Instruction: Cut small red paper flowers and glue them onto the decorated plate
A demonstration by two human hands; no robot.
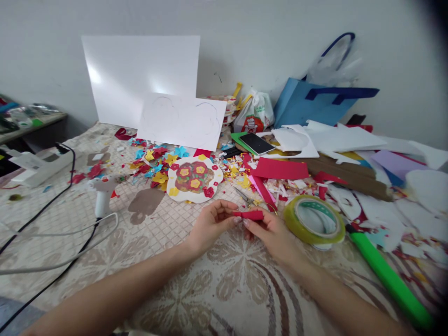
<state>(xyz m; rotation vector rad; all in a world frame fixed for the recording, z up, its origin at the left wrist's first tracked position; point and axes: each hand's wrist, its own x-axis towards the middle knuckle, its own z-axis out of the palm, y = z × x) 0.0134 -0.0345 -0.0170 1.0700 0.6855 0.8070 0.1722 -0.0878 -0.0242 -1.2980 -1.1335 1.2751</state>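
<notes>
My left hand point(212, 225) and my right hand point(271, 234) meet above the patterned tablecloth point(196, 280), both pinching a small folded strip of red paper point(249, 215) held level between the fingertips. Just beyond the hands lie scissors point(249, 199) and a white flower-shaped card point(195, 178) decorated with red and yellow paper flowers. A big roll of clear tape point(314, 219) sits right beside my right hand.
A white glue gun point(102, 195) with cables lies at the left. Coloured paper scraps, red sheets point(280, 169), a phone point(256, 143), white boards point(140, 77), a blue bag point(315, 105) and a green tube point(388, 276) crowd the back and right.
</notes>
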